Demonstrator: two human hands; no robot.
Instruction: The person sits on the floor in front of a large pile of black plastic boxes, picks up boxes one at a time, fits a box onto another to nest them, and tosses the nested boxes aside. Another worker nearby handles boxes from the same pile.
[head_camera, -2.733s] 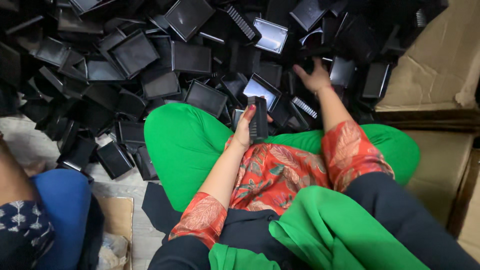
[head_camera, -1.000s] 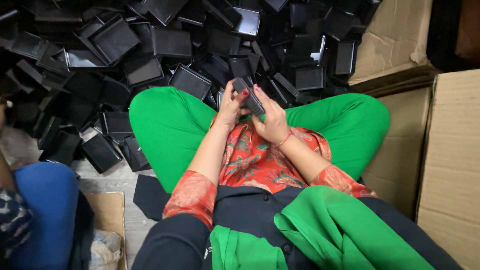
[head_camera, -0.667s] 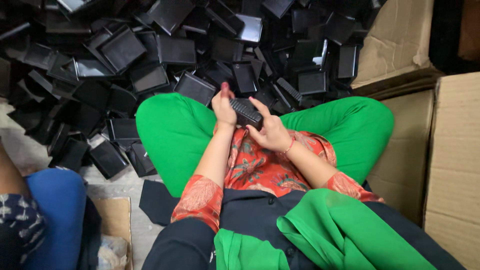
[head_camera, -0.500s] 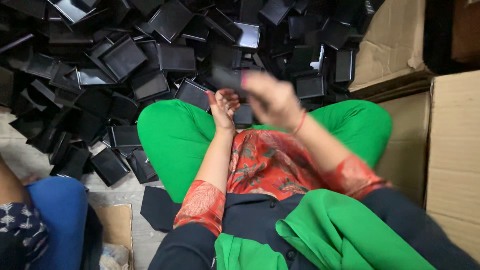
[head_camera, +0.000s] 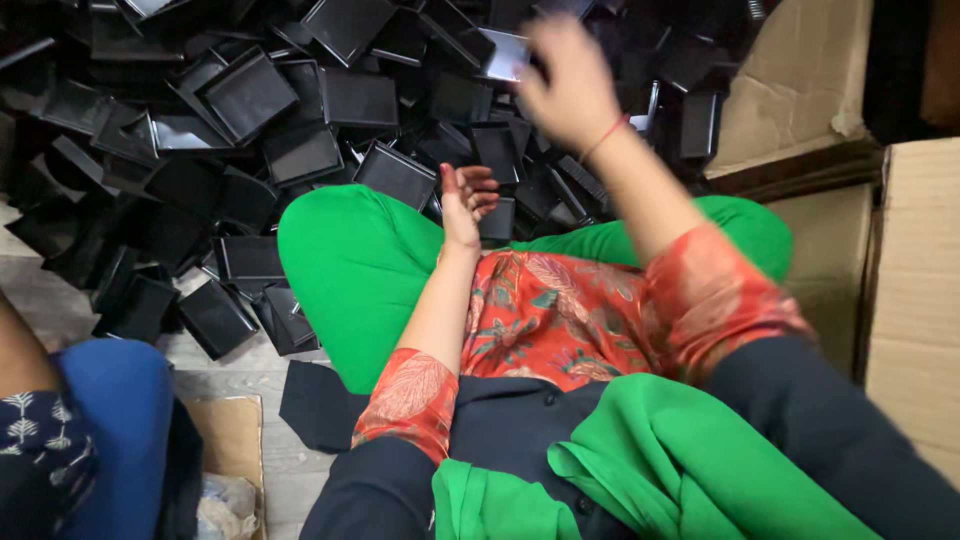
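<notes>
Person sits cross-legged on the floor (head_camera: 215, 375), green trousers, facing a heap of black trays (head_camera: 250, 110) that spreads from 9 o'clock round to 1 o'clock.

Left hand (head_camera: 462, 200): resting at the knee, palm up, fingers loosely curled. Grip slack, holds nothing.

Right hand (head_camera: 568, 85): raised over the heap at 12 o'clock, motion-blurred. Cannot tell whether its grip is closed or whether it has a tray; a pale, shiny tray (head_camera: 505, 55) sits just beside its fingers.

Cardboard boxes (head_camera: 915, 290) stand at 3 o'clock. A second person's blue-clad leg (head_camera: 115, 420) shows at 8 o'clock.

Risk, as judged: the trays lie loose and tilted, overlapping. A quick reach into them could shift neighbours, sliding some onto the knees or toward the second person. Thin rims could catch fingertips.
</notes>
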